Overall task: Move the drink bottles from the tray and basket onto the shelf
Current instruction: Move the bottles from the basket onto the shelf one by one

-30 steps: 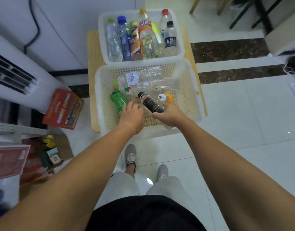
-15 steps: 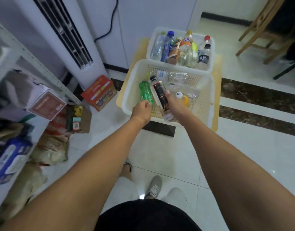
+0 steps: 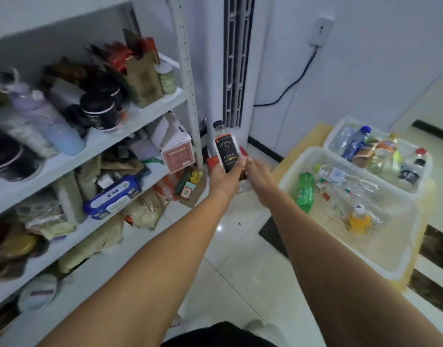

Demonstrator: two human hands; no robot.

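A bottle with a black label and dark cap (image 3: 226, 149) stands upright in the air in front of the shelf post. My left hand (image 3: 221, 177) grips its lower half. My right hand (image 3: 256, 175) is pressed against the same bottle from the right and holds its bottom. The white shelf (image 3: 160, 102) fills the left side, crowded with goods. At the right the near white basket (image 3: 294, 169) holds a green bottle (image 3: 304, 194), an orange drink (image 3: 358, 219) and clear bottles (image 3: 345, 179). Behind it the white tray (image 3: 340, 123) holds several upright bottles.
A tall white air conditioner (image 3: 236, 58) stands behind the bottle, with a black cable (image 3: 298, 78) on the wall. Boxes and packets (image 3: 188, 186) lie on the floor by the shelf foot. White floor tiles (image 3: 243, 259) lie between shelf and basket.
The view has swung left from the basket to the shelf. The black-labelled bottle has been lifted out of the basket; my left hand has left the green bottle and now grips the black-labelled one.
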